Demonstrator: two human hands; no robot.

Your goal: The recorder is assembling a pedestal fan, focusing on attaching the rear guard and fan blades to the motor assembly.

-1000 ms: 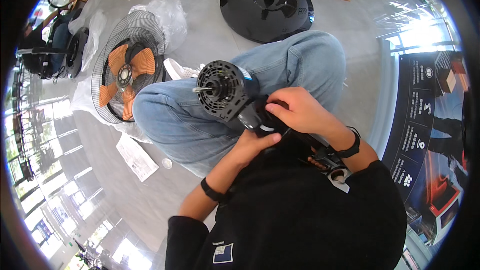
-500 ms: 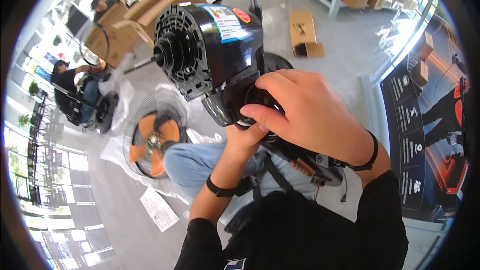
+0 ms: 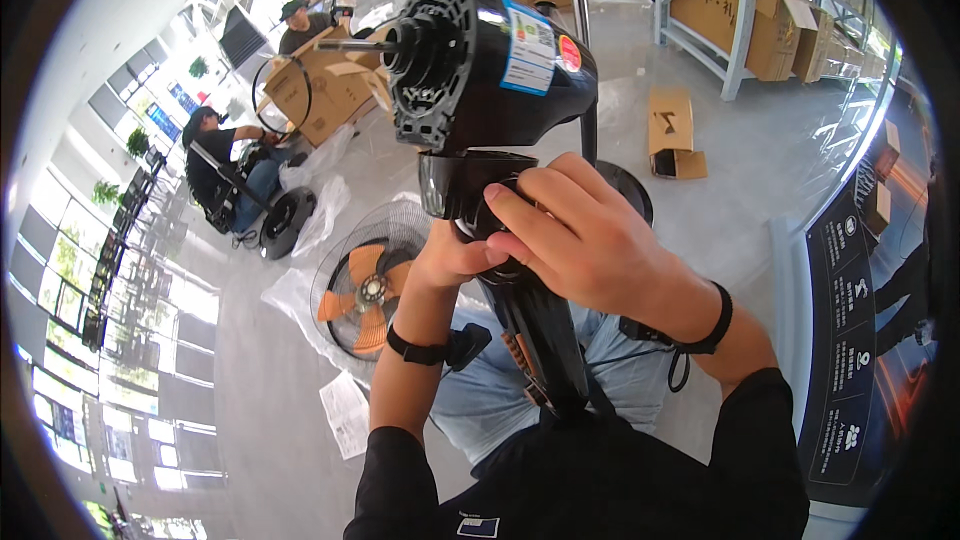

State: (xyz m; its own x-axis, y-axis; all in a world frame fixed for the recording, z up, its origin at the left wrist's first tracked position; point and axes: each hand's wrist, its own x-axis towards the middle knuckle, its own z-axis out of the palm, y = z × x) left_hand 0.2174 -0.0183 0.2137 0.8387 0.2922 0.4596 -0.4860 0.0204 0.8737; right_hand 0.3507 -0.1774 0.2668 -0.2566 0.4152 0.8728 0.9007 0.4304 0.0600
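A glossy black fan motor housing (image 3: 490, 60) stands in front of me, its metal shaft (image 3: 355, 45) pointing left and a label (image 3: 530, 45) on its side. Beneath it is the black neck (image 3: 465, 185), joined to a dark body (image 3: 545, 340) that slants down toward my lap. My left hand (image 3: 445, 258) is closed around the underside of the neck, its thumb near my right fingertips. From the right, my right hand (image 3: 590, 230) curls its fingers and thumb on the neck's side. Whatever lies beneath those fingers is hidden.
An orange-bladed fan (image 3: 370, 290) in a wire guard lies on plastic wrap at left, beside a paper sheet (image 3: 345, 415). Two people sit among cardboard boxes (image 3: 325, 90) at far left. A small box (image 3: 672, 132), a metal rack (image 3: 740, 20) and a poster (image 3: 850, 340) are on the right.
The motor housing has tipped more upright, and the slanting body below now shows more. Both hands stay on the neck. My view has shifted, showing more of the room ahead.
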